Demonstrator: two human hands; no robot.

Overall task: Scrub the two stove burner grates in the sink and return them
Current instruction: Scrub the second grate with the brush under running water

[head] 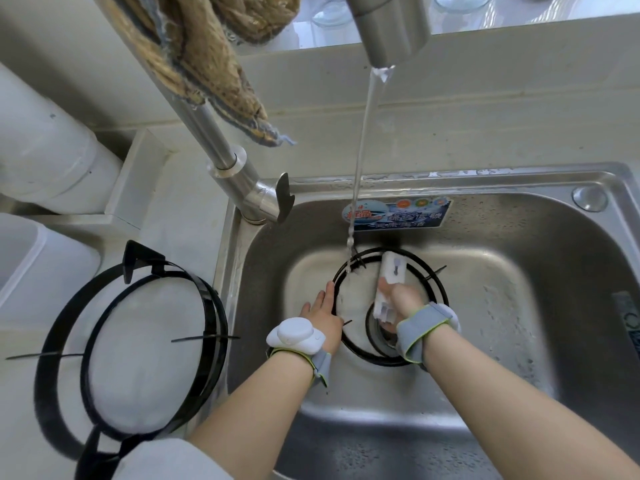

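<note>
- head view: i'm looking down into a steel sink [502, 237] with both arms reaching in from the bottom of the frame.
- one black grate [440, 289] lies flat on the sink floor, ringed around the drain [375, 329], its thin prongs pointing inward.
- my left hand [323, 313] lies on the grate's left rim, fingers straight and close together, nothing held in them.
- my right hand [398, 297] is curled around a white brush [394, 268], gripping it at mid-handle. the far end of the brush lies over the far part of the grate. the near end sticks out over the drain.
- i can't tell whether the bristles touch the metal; the hand covers that part.
- water [363, 133] runs in a thin stream from the tap [391, 26] and lands on the grate's far left rim, just beside the brush tip.
- the second grate [43, 358] sits on the pale counter [173, 237] left of the sink, well apart from the hands, tilted a little so its band looks doubled.
- a white tracker [296, 334] is strapped on my left wrist, and a grey band [426, 327] with a green edge wraps the right.
- a brown, frayed cloth [207, 64] hangs over the tap's slanted neck at top left.
- a blue sticker [398, 214] is stuck on the sink's far wall, behind the stream.
- a fat white pipe [45, 150] runs along the left edge, and clear glasses [329, 15] stand on the ledge behind the sink.
</note>
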